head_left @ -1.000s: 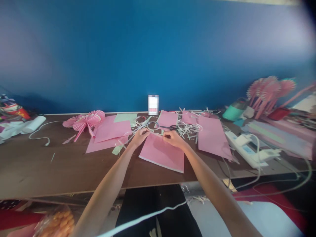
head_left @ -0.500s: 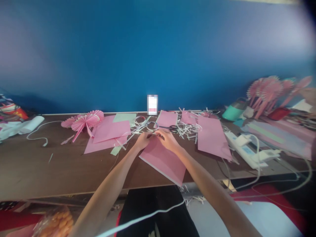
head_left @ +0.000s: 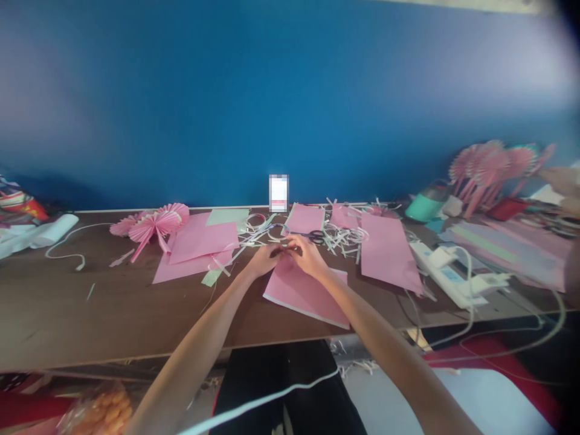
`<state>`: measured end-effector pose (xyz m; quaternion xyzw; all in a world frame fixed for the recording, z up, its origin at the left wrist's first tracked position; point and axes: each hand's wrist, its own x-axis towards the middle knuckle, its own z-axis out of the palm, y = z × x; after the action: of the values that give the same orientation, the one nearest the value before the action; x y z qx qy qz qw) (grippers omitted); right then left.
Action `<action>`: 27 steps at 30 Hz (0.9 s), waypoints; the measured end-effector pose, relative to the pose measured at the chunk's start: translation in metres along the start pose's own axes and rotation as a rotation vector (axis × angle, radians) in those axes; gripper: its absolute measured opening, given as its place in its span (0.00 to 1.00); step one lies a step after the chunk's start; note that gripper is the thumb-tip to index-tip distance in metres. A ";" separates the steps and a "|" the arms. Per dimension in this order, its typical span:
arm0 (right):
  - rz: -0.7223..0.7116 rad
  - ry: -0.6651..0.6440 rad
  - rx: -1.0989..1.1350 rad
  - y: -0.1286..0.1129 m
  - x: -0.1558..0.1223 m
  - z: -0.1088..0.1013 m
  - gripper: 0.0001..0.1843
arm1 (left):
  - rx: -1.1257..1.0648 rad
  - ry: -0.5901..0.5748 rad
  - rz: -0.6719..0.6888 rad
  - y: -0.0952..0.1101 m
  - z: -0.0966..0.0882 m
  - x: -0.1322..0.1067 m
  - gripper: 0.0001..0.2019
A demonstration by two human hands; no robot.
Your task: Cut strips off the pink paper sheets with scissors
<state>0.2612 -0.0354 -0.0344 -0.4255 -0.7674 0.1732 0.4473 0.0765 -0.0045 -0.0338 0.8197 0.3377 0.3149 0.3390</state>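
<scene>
A sheet of pink paper (head_left: 303, 296) with a pale strip along its near edge lies on the brown table in front of me. My left hand (head_left: 268, 258) is closed at the sheet's far corner, fingers bent inward. Right beside it, my right hand (head_left: 307, 254) pinches the same corner, thumb and fingertips together. The fingers hide what exactly happens to the paper there. Just beyond my hands rest scissors (head_left: 316, 237) with dark handles and a roll of tape (head_left: 277, 232). Curled white paper strips (head_left: 339, 241) are heaped to the right of them.
Pink sheets (head_left: 203, 241) and pleated pink paper fans (head_left: 158, 226) lie left. Another pink sheet (head_left: 387, 251) and a white power strip (head_left: 446, 278) with cables are to the right. More fans (head_left: 492, 166) stand far right, near another person's hand (head_left: 562, 181).
The pink sheet has turned a little, its near edge swinging to the right and now lying flatter. Both hands stay at its far corner. Another person's hand has come in at the far right.
</scene>
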 end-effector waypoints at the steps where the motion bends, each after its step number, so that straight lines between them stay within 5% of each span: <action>1: 0.007 0.000 -0.004 0.000 0.000 0.000 0.19 | 0.024 0.000 -0.002 0.000 0.000 0.000 0.10; 27: 0.005 -0.014 -0.227 -0.003 -0.002 0.004 0.20 | 0.065 0.029 -0.020 0.005 0.004 0.000 0.11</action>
<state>0.2565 -0.0382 -0.0357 -0.4739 -0.7842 0.0892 0.3905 0.0807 -0.0083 -0.0322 0.8224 0.3607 0.3120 0.3103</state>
